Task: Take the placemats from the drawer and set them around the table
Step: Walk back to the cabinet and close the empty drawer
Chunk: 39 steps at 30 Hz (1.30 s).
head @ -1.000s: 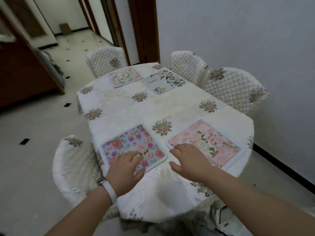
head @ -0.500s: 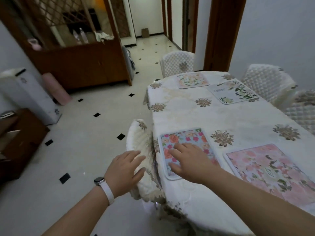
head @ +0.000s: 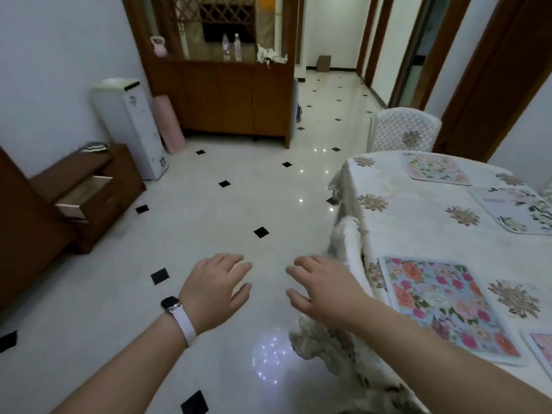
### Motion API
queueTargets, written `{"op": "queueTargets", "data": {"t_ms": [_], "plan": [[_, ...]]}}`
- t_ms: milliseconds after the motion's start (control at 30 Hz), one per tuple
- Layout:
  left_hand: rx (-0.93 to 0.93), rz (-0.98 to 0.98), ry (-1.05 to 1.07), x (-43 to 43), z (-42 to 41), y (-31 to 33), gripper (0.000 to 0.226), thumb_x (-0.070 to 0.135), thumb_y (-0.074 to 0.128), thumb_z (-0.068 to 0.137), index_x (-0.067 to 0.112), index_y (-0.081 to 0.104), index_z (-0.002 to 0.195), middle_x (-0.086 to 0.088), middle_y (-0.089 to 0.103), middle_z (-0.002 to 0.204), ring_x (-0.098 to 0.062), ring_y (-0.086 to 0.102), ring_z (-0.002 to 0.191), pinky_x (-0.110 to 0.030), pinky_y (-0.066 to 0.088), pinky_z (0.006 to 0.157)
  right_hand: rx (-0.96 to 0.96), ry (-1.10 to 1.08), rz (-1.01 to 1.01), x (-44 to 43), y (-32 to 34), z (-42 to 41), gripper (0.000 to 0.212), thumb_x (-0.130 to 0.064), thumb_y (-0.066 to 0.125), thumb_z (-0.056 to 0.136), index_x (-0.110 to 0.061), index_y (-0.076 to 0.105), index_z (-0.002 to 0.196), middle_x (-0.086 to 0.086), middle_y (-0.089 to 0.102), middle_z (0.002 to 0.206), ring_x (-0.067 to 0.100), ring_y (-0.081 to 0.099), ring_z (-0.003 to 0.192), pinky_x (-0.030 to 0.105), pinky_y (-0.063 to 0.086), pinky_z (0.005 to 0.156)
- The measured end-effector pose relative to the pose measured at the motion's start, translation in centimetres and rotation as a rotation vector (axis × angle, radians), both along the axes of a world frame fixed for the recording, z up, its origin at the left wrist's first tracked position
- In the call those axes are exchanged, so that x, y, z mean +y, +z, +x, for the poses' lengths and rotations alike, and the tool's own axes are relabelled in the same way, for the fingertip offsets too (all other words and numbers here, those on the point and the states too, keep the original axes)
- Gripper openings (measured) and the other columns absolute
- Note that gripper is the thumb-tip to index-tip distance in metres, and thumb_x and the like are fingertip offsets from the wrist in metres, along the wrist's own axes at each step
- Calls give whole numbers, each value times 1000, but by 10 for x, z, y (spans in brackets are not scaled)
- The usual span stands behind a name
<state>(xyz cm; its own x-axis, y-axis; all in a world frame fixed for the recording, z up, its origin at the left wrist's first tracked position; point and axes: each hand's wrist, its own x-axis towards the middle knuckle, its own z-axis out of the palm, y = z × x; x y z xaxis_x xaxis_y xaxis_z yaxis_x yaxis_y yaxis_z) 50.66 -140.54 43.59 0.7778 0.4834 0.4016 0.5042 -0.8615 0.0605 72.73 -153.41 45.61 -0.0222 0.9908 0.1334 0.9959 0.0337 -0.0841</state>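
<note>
A: Item one, largest?
B: Floor (head: 209, 204), pale glossy tile with small black diamond insets, filling most of the view.

A: Next?
B: Table (head: 418, 222) at right, under a cream cloth with brown flower motifs. Then a wooden cabinet (head: 233, 106) with a lattice screen at the back, two bottles (head: 231, 47) on its ledge.

A: Seating?
B: A quilted white chair (head: 403, 130) at the table's far end; a second covered chair (head: 352, 249) tucked at the near left edge.

A: The drawer?
B: Low brown chest at left, top drawer (head: 83, 195) pulled out; its inside is too blurred to read.

A: Placemats?
B: Four on the cloth, all flat. A blue floral placemat (head: 448, 306) nearest; a pink placemat (head: 540, 351) just beside it, cut off by the frame edge; a white leafy placemat (head: 516, 213) far right; a pale floral placemat (head: 436, 168) at the far end.

A: Hands?
B: Left hand (head: 215, 291), palm down over the floor, fingers loosely spread, holding nothing; a watch (head: 171, 303) on a pale strap at the wrist. Right hand (head: 325, 288), likewise palm down and empty, fingers parted, just left of the near chair.
</note>
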Motion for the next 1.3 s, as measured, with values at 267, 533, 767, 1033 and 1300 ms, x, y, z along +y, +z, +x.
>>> {"op": "queueTargets", "data": {"t_ms": [267, 533, 767, 1033, 1300], "plan": [[-48, 10, 159, 72, -111, 1, 37, 40, 55, 86, 16, 71, 108, -5, 70, 108, -26, 65, 97, -36, 52, 75, -28, 153, 32, 104, 2, -84, 39, -50, 48, 88, -22, 66, 110, -3, 67, 106, 23, 63, 94, 34, 52, 75], [-23, -36, 339, 117, -170, -7, 34, 37, 60, 86, 15, 70, 111, -3, 69, 111, -23, 63, 99, -34, 51, 76, -2, 277, -9, 199, -8, -132, 43, -52, 44, 88, -23, 66, 111, -4, 67, 108, 22, 62, 96, 34, 51, 77], [98, -103, 500, 186, -185, -19, 38, 42, 54, 88, 17, 70, 111, -3, 69, 113, -23, 63, 100, -34, 52, 77, 26, 376, -64, 306, -32, -137, 49, -55, 38, 87, -23, 65, 113, -4, 66, 108, 24, 61, 97, 37, 51, 79], [200, -192, 642, 304, -136, -9, 46, 49, 44, 88, 21, 69, 116, 0, 69, 116, -20, 65, 103, -34, 54, 81, 78, 430, -105, 444, -31, -85, 52, -55, 33, 87, -22, 63, 114, -3, 65, 107, 24, 60, 97, 37, 49, 81], [203, -188, 740, 390, -118, 10, 48, 49, 42, 89, 21, 67, 120, 0, 68, 119, -19, 64, 105, -35, 53, 82, 78, 490, -110, 561, -14, -61, 58, -58, 28, 87, -24, 60, 120, -5, 63, 113, 21, 57, 101, 36, 47, 85]]}}
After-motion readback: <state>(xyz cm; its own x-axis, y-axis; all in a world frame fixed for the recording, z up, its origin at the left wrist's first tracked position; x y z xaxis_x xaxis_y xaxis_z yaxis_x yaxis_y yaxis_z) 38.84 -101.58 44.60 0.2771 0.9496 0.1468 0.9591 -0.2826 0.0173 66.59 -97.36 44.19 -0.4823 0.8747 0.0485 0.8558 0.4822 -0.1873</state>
